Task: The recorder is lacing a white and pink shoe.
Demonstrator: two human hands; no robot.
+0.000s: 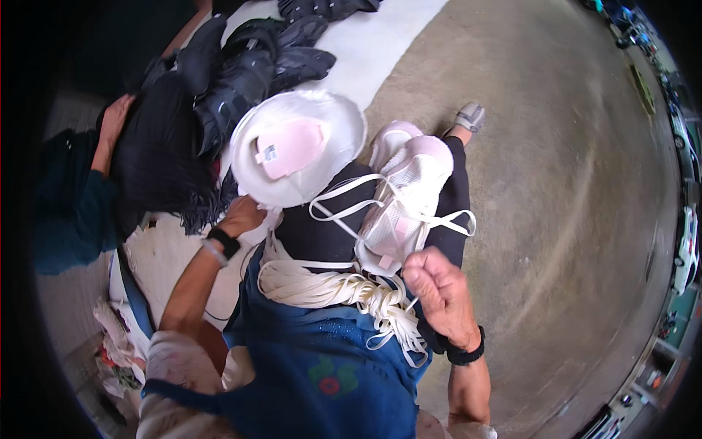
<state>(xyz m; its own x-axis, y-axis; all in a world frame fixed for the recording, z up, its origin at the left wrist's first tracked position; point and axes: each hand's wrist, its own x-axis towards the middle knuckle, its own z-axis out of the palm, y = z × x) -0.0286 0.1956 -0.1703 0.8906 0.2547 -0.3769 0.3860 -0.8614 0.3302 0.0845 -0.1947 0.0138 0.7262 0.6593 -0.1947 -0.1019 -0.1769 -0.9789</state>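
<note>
A white and pink shoe upper (398, 201) lies across my lap, its white laces (342, 214) looping loosely over it. My right hand (442, 293) is pinched closed beside its lower end, with a thin bit of white lace showing at the fingers. To the left is a white, rounded, bowl-like piece (248, 161) with a pink part and a small label inside. My left hand (245, 216) is closed just below its rim; what the fingers hold is hidden. A bundle of cream-white laces (311, 284) hangs over my blue apron (292, 366).
Several black shoe uppers (241, 91) are heaped on a white surface (387, 36) at the upper left. A dark-haired person in a dark green sleeve (73, 205) sits close on my left. Concrete floor (548, 183) extends to the right, with parked vehicles (686, 249) along the far edge.
</note>
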